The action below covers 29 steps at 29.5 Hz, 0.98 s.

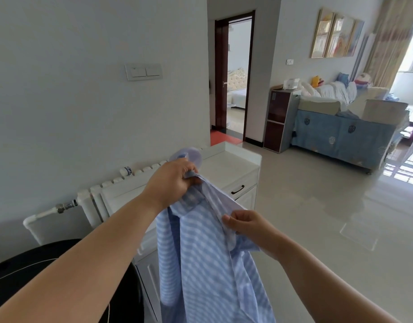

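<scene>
Two hands are holding up a blue-and-white striped shirt (208, 264) in mid-air in front of the person; the left hand (175, 180) is gripping the bunched fabric at the collar, its fingers curled tight round the cloth, and is carrying the top of the garment; the right hand (246, 223), lower and nearer the person, is pinching an edge of the shirt between thumb and fingers; the rest of the shirt is hanging down loose between the two forearms and running out of the bottom of the view; it is hanging just in front of a white cabinet (233, 159) with a dark drawer handle (237, 189); a white radiator (93, 201) is standing against the wall beside that cabinet; a pale, translucent round thing (191, 153) is showing just behind the left hand, too blurred to name; a black rounded object (19, 276) is lying under the left forearm; a double light switch (143, 71) is sitting on the wall above; further off, an open doorway (235, 78) and a sofa in a blue cover (336, 134) are standing across the pale tiled floor (317, 217).
</scene>
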Tool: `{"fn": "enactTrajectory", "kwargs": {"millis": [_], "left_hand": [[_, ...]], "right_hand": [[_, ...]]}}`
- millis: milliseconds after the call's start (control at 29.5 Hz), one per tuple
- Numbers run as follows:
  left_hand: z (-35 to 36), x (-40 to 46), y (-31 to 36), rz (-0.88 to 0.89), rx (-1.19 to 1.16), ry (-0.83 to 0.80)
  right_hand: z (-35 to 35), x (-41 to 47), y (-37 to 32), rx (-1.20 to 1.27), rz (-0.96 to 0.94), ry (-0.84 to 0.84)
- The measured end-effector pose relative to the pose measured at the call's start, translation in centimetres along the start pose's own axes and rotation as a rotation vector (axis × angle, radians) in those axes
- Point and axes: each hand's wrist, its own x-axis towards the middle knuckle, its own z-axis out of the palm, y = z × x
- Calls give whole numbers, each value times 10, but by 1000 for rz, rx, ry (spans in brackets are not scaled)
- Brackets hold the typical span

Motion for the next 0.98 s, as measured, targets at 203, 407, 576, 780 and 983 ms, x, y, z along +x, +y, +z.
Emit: {"fn": "enactTrajectory", "kwargs": {"millis": [203,407,576,780,983], "left_hand": [[8,-7,-21,-57,80,55],[-2,-5,-43,-184,143,212],[-3,4,-57,-219,204,253],[-1,-5,-81,-436,157,361],[3,-17,-98,-654,136,340]], "right_hand": [[16,-8,-13,-649,-331,317],[-9,-16,13,-762,14,-280],[9,-26,38,-959,-140,-375],[-13,-23,69,-893,-9,-178],[-26,-20,72,-694,-68,113]]}}
